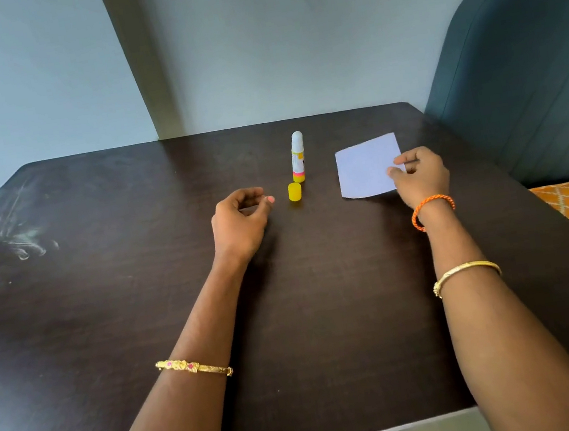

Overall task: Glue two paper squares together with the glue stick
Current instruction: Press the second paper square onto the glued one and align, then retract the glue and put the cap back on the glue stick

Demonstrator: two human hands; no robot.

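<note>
- On dark wooden table [326, 301], far centre: glue stick [297, 157] stands upright, uncapped, white glue tip exposed at top. Yellow cap [295, 191] sits just beside its base, nearer side, not touching as far as I can tell.
- Right of the glue stick: pale lilac paper square [365, 167], flat on table w/ near edge slightly curled. Only one sheet visible as such; could be two stacked, can't tell.
- Right hand [420, 175]: thumb + forefinger pinching the paper's right edge, other fingers curled. Orange thread band & gold bangle on that arm.
- Left hand [239, 222]: loosely curled, thumb and fingertips near each other, holding nothing visible; rests on table just left of the cap, apart from it.
- Step, my read: getting hold of the paper, likely separating/lifting a sheet before gluing. No glue sheen visible on paper, so task looks early.
- Doing it well:
  - pinch light, near a corner, so sheet doesn't crease; slide thumb vs finger to split layers if stacked.
  - lay the sheet flat in front, hold one edge down w/ one hand, glue w/ the other.
  - stroke outward to the edges; thin even coat.
  - line up corners first, then press from centre out.
- Risks: upright stick tips easily if knuckles brush it; exposed glue dries, so don't dawdle; cap may roll if knocked over.
</note>
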